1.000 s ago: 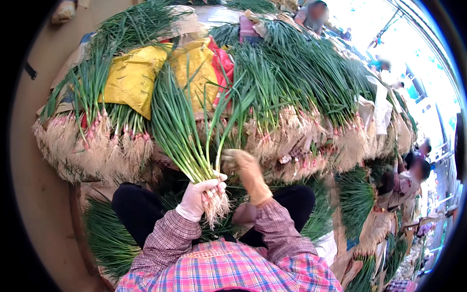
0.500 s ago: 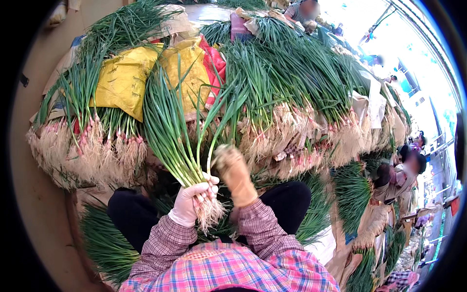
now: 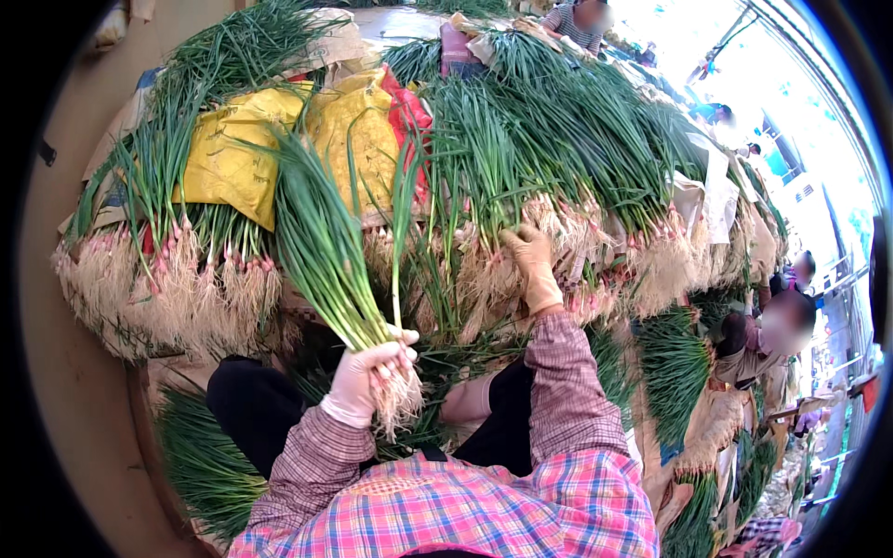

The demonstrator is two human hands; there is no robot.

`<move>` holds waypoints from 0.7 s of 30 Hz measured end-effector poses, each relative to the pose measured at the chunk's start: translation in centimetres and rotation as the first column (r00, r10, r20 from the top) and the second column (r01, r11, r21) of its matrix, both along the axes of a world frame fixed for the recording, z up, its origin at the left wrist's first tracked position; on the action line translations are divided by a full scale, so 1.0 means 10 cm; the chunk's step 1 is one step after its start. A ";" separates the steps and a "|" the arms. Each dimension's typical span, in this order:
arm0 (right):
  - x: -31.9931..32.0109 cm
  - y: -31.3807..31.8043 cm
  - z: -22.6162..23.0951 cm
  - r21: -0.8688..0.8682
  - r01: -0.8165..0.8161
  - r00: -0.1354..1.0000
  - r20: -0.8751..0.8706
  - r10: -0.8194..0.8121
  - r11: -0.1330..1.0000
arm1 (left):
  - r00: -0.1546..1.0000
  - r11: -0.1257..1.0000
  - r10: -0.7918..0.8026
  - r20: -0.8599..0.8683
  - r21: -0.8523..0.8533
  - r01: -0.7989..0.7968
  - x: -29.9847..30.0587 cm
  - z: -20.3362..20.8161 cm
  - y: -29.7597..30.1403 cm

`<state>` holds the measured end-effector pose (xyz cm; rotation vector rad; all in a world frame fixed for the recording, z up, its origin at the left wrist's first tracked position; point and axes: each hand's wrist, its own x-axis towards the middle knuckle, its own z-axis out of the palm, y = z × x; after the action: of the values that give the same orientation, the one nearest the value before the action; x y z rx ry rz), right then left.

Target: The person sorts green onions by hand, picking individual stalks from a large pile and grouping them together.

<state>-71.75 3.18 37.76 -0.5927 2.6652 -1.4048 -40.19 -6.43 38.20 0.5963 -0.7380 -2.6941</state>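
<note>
My left hand point(image 3: 358, 379), in a white glove, is closed around the lower stems of a bunch of green garlic point(image 3: 326, 251). Pale roots point(image 3: 398, 395) hang below that grip, and the long leaves fan up and away. One stalk point(image 3: 396, 270) stands apart from the bunch, rising by the thumb. My right hand point(image 3: 530, 260), in a tan glove, reaches to the front of the heaped green garlic point(image 3: 484, 167). Its fingers are bent in at the stem bases just above the roots, seemingly pinching a stalk; the fingertips are partly hidden.
Yellow sacks point(image 3: 233, 153) and a red sack point(image 3: 406, 121) lie on the heap. More green garlic point(image 3: 200, 456) lies on the floor at my left, with another bundle point(image 3: 672, 377) at right. A co-worker point(image 3: 758, 349) sits at the right; other people are farther back.
My right hand has moved right and away from the held bunch to the heap. The bunch in my left hand stays nearly in place, its leaves leaning slightly further left.
</note>
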 end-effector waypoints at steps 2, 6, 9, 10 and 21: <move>0.15 0.03 0.29 -0.291 -0.044 0.994 -0.104 0.014 0.956 | 0.999 0.997 -0.019 0.033 -0.073 0.021 -0.05 -0.11 0.03; 0.21 0.06 0.35 -0.338 -0.068 0.901 0.384 0.204 0.939 | 0.995 0.995 0.097 -0.026 0.015 -0.096 -0.10 -0.04 0.10; 0.43 0.03 0.22 -0.026 -0.180 0.953 -0.253 0.168 0.983 | 0.987 0.998 0.059 -0.146 0.045 -0.053 -0.10 -0.03 0.06; 0.49 -0.04 0.15 0.160 -0.123 0.884 -0.431 0.182 0.979 | 0.989 0.998 0.065 -0.129 0.028 -0.062 -0.11 -0.04 0.06; 0.13 0.17 0.35 0.322 0.060 0.800 -0.582 0.148 0.945 | 0.996 0.999 0.049 -0.075 0.021 -0.047 -0.06 -0.06 0.03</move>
<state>-70.49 4.91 41.23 -1.2242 3.2229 -0.8041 -40.78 -6.15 37.60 0.5067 -0.6698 -2.6662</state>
